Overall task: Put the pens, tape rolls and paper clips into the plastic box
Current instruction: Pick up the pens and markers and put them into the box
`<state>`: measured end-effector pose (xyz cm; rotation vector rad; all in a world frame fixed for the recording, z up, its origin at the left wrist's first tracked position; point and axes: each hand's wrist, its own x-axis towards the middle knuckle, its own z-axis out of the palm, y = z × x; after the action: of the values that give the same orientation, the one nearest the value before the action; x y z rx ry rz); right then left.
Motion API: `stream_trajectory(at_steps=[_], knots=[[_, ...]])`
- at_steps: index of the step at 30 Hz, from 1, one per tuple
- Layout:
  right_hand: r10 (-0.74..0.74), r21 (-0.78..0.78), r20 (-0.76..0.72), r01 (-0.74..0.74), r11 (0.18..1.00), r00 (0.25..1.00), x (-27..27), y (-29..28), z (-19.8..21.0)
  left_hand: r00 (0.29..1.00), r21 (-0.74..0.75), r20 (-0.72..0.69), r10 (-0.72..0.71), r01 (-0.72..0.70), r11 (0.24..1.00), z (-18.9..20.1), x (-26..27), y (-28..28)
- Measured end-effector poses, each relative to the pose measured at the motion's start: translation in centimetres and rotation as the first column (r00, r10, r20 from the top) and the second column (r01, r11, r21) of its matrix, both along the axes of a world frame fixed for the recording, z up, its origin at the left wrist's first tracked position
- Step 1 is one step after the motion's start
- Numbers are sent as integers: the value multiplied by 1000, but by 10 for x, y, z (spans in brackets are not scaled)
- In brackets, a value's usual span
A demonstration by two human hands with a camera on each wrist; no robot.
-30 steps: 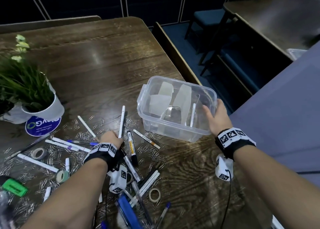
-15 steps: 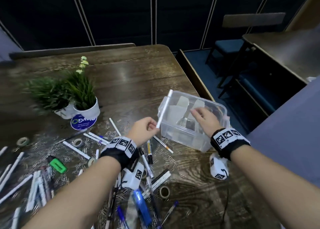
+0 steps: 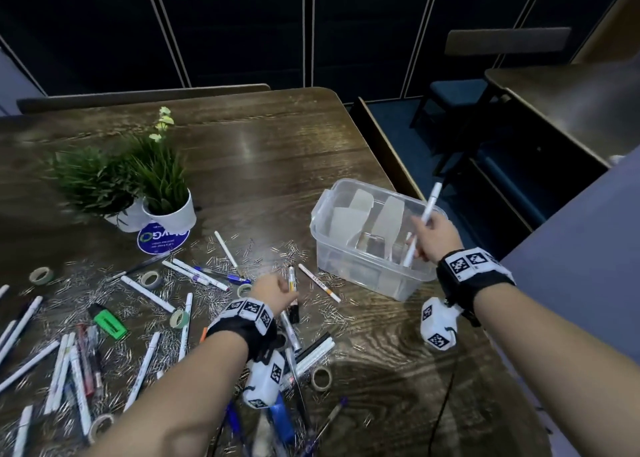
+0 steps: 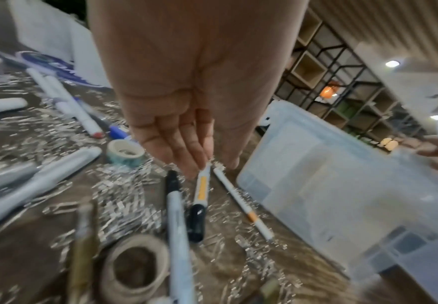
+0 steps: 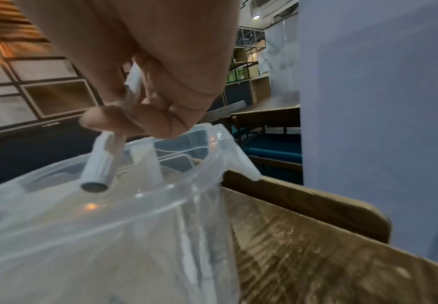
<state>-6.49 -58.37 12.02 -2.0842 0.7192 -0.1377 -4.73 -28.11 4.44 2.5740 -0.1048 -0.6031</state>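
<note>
1. Right hand (image 3: 435, 236) pinches a white pen (image 3: 423, 224) between thumb and curled fingers (image 5: 145, 121); the pen is tilted, its lower end inside the plastic box (image 3: 349, 266) and its upper end sticking up beyond the far rim.
2. The plastic box stands on the counter (image 3: 263, 165), directly under the right hand. It is clear, without a lid, and another white pen lies inside it below the hand.
3. Left hand (image 3: 273, 290) reaches down with fingers straight and close together; the fingertips (image 4: 186, 164) touch the upper end of a yellow-banded pen (image 4: 202, 189) that lies on the counter. I cannot tell if the thumb already grips it.
4. Just right of the left hand lies a thin white pen with an orange band (image 3: 320, 282), between this hand and the box.
5. Left of the left hand, many pens, several tape rolls (image 3: 149, 278) and scattered paper clips (image 3: 86, 287) cover the counter.
6. Farther beyond the left hand stand two potted plants (image 3: 162, 186).
</note>
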Motion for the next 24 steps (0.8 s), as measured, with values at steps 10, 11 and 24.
stream_trajectory(at_steps=[10,11,24], knots=[[-63,-22,-151,61,998,987,5,-22,-22,957,229,-285,55,12,973,-56,4,-3],[-70,-30,-149,67,997,986,6,-23,-22,953,237,-295,63,9,971,-59,7,-5],[160,76,0,-159,984,987,4,18,0,954,-223,-251,162,-219,950,-10,17,5]])
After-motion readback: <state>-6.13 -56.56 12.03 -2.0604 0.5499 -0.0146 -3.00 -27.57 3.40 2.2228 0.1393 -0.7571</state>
